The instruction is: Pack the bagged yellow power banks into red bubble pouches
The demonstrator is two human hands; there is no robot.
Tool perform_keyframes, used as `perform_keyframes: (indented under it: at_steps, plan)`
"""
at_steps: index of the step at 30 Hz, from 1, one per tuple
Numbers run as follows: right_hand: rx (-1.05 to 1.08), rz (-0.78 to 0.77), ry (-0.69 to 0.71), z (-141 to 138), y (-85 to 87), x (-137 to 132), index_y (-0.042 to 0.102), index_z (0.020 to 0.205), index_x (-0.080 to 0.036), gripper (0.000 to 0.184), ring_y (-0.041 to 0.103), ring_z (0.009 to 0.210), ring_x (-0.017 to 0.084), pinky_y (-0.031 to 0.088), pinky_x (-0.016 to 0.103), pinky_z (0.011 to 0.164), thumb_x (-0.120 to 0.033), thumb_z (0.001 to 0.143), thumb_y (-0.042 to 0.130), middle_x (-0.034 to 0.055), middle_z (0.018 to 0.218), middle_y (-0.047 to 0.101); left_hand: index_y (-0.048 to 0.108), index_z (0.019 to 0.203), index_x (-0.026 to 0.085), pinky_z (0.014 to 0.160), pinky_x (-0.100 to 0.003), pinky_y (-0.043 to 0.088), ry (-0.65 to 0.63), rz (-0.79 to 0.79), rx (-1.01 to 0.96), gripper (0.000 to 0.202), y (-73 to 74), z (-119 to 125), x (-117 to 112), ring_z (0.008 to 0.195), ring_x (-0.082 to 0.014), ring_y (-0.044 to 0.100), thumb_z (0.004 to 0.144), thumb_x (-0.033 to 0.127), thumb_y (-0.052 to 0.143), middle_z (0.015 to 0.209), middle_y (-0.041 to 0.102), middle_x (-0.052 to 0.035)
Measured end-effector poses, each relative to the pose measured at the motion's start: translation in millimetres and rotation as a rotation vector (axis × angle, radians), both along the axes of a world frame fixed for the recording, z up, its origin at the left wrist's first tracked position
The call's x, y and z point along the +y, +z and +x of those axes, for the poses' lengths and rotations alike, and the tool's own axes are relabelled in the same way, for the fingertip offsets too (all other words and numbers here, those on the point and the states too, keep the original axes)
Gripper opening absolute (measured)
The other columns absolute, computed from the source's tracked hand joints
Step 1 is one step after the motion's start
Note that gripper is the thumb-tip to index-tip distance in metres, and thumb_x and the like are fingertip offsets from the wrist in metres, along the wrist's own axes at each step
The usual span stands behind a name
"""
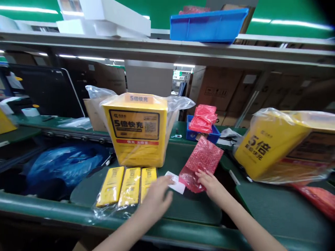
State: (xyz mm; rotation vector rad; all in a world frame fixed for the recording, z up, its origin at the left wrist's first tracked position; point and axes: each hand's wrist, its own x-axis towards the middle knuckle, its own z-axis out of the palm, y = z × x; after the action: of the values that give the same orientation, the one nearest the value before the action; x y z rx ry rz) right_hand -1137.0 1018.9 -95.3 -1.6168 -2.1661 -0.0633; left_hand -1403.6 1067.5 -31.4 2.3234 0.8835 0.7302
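We stood at a green counter [274,209] on a packing line, with cartons stacked behind and a steel shelf overhead. Nearest to us, our left hand [157,198] lay flat, fingers loosely spread, its fingertips resting on a small white card [178,186] without closing on it. Just beside it our right hand [209,183] pinched the lower edge of a red bubble-wrap pouch [201,164], which lay on the counter touching the card. We judged the step in hand to be pairing card and pouch; the next move would call for opening the pouch's mouth and sliding the card or a unit in squarely. To the left of the card lay three yellow units in a clear bag [125,188], their print too small to read. Behind them stood a yellow box in plastic wrap [138,129], reading "5倍快充" with a QR code. Farther right a second wrapped yellow box [272,146] lay tilted, showing "5倍". Beyond, a small blue bin [213,134] held more red pouches, and a larger blue tray [206,24] sat on the shelf.
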Motion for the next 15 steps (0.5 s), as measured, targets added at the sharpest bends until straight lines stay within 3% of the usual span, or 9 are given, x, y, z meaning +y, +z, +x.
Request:
perform_keyframes:
  at_steps: [4,7,11,15]
  plan:
    - [0.08,-0.111,-0.002,21,-21.9,-13,0.056,0.072,-0.018,0.029,0.036,0.121,0.022,0.024,0.054,0.098,-0.005,0.078,0.032,0.0077,0.117,0.055,0.052,0.102,0.014,0.097,-0.045,0.033,0.444,0.03,0.029,0.04,-5.4,-104,59,0.109,-0.0262,0.044,0.073,0.04,0.039,0.114,0.05,-0.0128]
    - [0.121,-0.146,0.011,33,-23.8,-4,0.057,0.073,-0.02,0.028,0.034,0.122,0.019,0.018,0.05,0.102,-0.012,0.083,0.032,0.0061,0.119,0.054,0.051,0.103,0.012,0.095,-0.044,0.034,0.583,-0.022,0.148,0.05,-19.3,-148,85,0.108,-0.0287,0.045,0.067,0.046,0.04,0.113,0.051,-0.0141]
    - [0.17,-0.25,-0.001,43,-21.2,15,0.061,0.086,-0.019,0.026,0.037,0.12,0.022,0.017,0.052,0.102,-0.013,0.079,0.036,0.0084,0.119,0.053,0.049,0.109,0.013,0.093,-0.039,0.038,0.508,-0.17,0.269,0.057,-29.1,-148,74,0.108,-0.0267,0.047,0.068,0.051,0.037,0.115,0.052,-0.0113]
    - [0.233,-0.434,0.033,49,-15.0,21,0.06,0.067,-0.016,0.025,0.046,0.112,0.021,0.031,0.041,0.098,-0.004,0.062,0.04,0.0114,0.113,0.057,0.044,0.115,0.014,0.091,-0.036,0.039,0.542,-0.204,0.432,0.055,-23.4,-125,55,0.109,-0.0251,0.047,0.073,0.046,0.031,0.117,0.051,-0.01]
